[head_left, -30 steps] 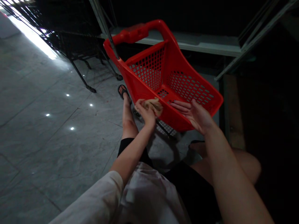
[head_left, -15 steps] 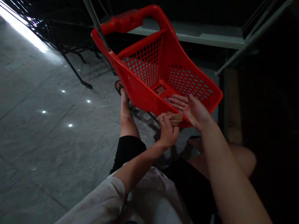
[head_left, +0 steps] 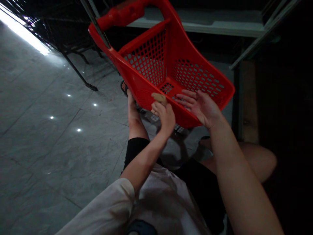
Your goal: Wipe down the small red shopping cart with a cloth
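Observation:
A red plastic shopping basket (head_left: 146,83) with lattice walls and a thick handle stands tilted in front of me, a metal pole at its left side. My left hand (head_left: 166,119) is closed on a crumpled tan cloth (head_left: 159,98), held against or just over the near outer wall; whether it touches cannot be made out. My right hand (head_left: 201,107) is open, palm up with fingers spread, over the basket's near rim at the right. It holds nothing. Part of the cloth is hidden by the left fingers.
A dark metal rack with a leg (head_left: 83,78) stands on the grey tiled floor (head_left: 49,147) at the left. Behind the basket runs a pale shelf edge (head_left: 220,28). A wooden block (head_left: 249,101) lies at the right. My knees flank the basket's near end.
My left hand has moved left and up along the basket's near wall with the cloth. The right hand stays open in nearly the same place. The view has shifted slightly.

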Motion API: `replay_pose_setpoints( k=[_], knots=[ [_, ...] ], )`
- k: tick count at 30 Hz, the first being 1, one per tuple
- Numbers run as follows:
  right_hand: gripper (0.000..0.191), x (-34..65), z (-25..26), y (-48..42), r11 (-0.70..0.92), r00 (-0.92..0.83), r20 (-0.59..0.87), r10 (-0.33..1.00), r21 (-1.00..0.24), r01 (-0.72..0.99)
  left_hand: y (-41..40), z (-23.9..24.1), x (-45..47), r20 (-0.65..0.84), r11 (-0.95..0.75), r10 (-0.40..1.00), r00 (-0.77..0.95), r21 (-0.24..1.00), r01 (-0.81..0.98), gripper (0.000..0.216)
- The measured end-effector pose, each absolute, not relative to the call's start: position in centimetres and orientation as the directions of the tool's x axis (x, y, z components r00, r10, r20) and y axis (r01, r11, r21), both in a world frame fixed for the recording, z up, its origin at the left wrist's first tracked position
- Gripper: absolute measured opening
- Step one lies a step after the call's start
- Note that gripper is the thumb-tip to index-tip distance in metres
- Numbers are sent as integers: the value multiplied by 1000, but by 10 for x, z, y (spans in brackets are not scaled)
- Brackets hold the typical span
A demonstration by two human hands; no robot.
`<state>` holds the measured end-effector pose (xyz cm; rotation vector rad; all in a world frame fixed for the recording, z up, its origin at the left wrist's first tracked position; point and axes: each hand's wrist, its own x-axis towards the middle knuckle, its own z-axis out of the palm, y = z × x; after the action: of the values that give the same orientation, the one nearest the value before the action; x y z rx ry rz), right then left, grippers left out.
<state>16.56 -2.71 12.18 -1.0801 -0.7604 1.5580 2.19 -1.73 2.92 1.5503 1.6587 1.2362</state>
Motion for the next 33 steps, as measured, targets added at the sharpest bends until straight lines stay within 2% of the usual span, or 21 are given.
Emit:
replay_pose_setpoints(
  k=[3, 5, 7, 9, 12, 15, 17, 20, 23, 25, 27, 28, 30, 33],
  knots=[
    [38, 168, 123, -26, -249, -33, -257, 966, -886, -391, -83, 20, 71, 108, -101, 994, 8, 895, 436, 36],
    [35, 170, 124, -26, -249, -21, -262, 965, -884, -395, -102, 22, 81, 111, -135, 990, 82, 911, 389, 36],
    [35, 170, 125, -27, -244, -8, -263, 965, -883, -402, -90, 29, 67, 98, -86, 995, -18, 936, 340, 25],
    [35, 168, 125, -28, -232, 6, -257, 966, -881, -412, -53, 40, 33, 52, 21, 969, -241, 957, 290, 17],
    [34, 166, 124, -28, -230, 6, -258, 966, -871, -434, 22, 58, -31, 73, 90, 862, -501, 952, 294, 23],
    [33, 165, 123, -28, -241, -7, -267, 964, -860, -449, 74, 78, -68, 142, 75, 806, -574, 938, 338, 33],
    [34, 165, 121, -28, -240, -11, -264, 964, -857, -456, 77, 84, -62, 134, 73, 824, -550, 938, 338, 30],
    [35, 166, 120, -28, -231, -16, -251, 968, -859, -457, 33, 73, -13, 134, 36, 871, -472, 942, 334, 23],
    [33, 169, 121, -30, -221, -9, -241, 971, -874, -432, -40, 46, 45, 179, -83, 935, -307, 950, 301, 25],
    [31, 172, 123, -32, -214, 12, -240, 971, -888, -406, -78, 31, 67, 205, -165, 971, -121, 946, 280, 28],
    [29, 174, 127, -34, -213, 40, -247, 968, -899, -383, -89, 23, 68, 220, -212, 976, -1, 943, 257, 29],
    [29, 176, 129, -36, -216, 52, -253, 966, -902, -375, -84, 23, 60, 220, -214, 976, 4, 943, 254, 29],
    [29, 177, 130, -38, -222, 68, -265, 962, -903, -368, -55, 31, 31, 205, -169, 973, -108, 947, 275, 27],
    [31, 177, 128, -40, -224, 62, -268, 962, -895, -386, 8, 60, -18, 183, -40, 882, -434, 947, 319, 25]
  ],
)
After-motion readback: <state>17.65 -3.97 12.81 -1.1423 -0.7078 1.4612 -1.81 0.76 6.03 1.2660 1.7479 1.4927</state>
